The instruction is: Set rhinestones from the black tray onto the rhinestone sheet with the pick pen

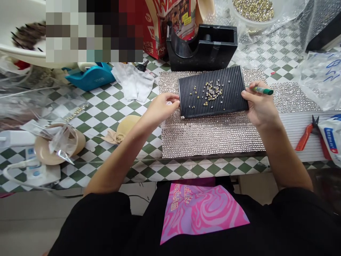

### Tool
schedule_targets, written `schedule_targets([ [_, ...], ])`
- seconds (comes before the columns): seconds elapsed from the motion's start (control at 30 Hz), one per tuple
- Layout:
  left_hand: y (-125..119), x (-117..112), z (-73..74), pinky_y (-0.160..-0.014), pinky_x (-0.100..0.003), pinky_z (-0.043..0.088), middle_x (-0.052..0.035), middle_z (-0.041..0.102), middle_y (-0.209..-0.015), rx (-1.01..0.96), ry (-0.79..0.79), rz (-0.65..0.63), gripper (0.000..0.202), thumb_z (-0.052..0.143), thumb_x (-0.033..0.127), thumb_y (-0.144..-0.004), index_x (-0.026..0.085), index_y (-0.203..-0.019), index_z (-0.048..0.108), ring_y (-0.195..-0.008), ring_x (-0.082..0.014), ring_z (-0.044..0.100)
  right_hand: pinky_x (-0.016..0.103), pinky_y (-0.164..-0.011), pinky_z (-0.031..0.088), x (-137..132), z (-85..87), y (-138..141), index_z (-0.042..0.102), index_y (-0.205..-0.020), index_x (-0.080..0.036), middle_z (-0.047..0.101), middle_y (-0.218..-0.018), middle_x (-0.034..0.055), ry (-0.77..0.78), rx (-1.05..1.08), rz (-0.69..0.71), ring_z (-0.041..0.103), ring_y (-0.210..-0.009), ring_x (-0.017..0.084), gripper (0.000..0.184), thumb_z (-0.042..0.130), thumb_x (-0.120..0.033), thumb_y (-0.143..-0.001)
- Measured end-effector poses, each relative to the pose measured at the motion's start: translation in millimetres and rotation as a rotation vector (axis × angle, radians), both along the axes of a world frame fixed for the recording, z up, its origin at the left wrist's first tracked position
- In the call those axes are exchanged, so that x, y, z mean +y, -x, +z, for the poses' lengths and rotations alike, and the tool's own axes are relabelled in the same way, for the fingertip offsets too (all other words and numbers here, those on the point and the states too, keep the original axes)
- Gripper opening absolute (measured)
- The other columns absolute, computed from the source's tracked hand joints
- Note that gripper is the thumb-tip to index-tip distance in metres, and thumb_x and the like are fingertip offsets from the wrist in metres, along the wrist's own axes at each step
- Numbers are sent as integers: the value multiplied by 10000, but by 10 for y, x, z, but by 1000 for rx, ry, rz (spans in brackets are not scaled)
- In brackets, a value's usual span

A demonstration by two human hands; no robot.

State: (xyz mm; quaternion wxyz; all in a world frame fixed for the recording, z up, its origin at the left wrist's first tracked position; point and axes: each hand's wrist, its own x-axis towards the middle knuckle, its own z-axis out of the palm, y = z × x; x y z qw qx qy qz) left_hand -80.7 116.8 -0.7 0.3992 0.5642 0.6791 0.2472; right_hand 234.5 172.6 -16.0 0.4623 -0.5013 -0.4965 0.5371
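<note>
Between my two hands is a black ribbed tray [231,99], slightly tilted, with small gold and clear rhinestones [213,90] scattered mostly around its middle. My left hand [168,103] pinches the tray's left edge between thumb and fingers; a small whitish bit shows by the fingers. At the right edge, my right hand [259,103] grips the tray with the thumb on top. A green-ended pen-like stick [263,90] is also tucked in the right hand's fingers. Under the tray lies a sheet of glittering rhinestone mesh [213,138].
Behind the tray stands a black tape dispenser [202,49], near a red paper bag [157,39]. A bowl of gold beads [255,17] is at the back right. Red-handled pliers [305,137] lie at right. Leftward are a blue tape dispenser [90,78], a beige cup [80,140] and a beige pad [128,128].
</note>
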Motion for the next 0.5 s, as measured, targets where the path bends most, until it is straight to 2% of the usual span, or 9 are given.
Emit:
schedule_targets([
  [0.1,-23,-21,78,-1002,-351,460,-79,701,-1145,-21,-20,21,306,599,252,-857,159,-1139,673,-1092,-194,632,281,-617,439,-75,97,11,402,-842,-238,381,-704,-41,45,33,-12,437,-651,94,478,803,-319,-595],
  [0.23,-87,-149,253,-966,-293,471,-84,691,-1117,-154,-38,28,277,543,246,-894,125,-1128,630,-1046,-157,627,288,-604,425,-283,235,-16,393,-818,-237,344,-685,-39,7,6,-52,406,-623,97,437,777,-316,-626],
  [0.33,-115,-340,322,-840,-270,488,-51,685,-976,-275,10,-5,286,564,297,-872,149,-1112,608,-908,-136,619,275,-570,372,-553,360,-46,404,-802,-234,329,-673,-31,-2,-6,-104,365,-601,95,403,770,-297,-644],
  [0.5,-185,-779,282,-717,-258,454,1,637,-790,-391,116,-18,272,642,368,-764,185,-963,608,-754,-121,569,240,-486,261,-1162,475,-85,386,-788,-227,337,-667,-30,46,-63,-188,336,-552,86,420,775,-332,-671],
])
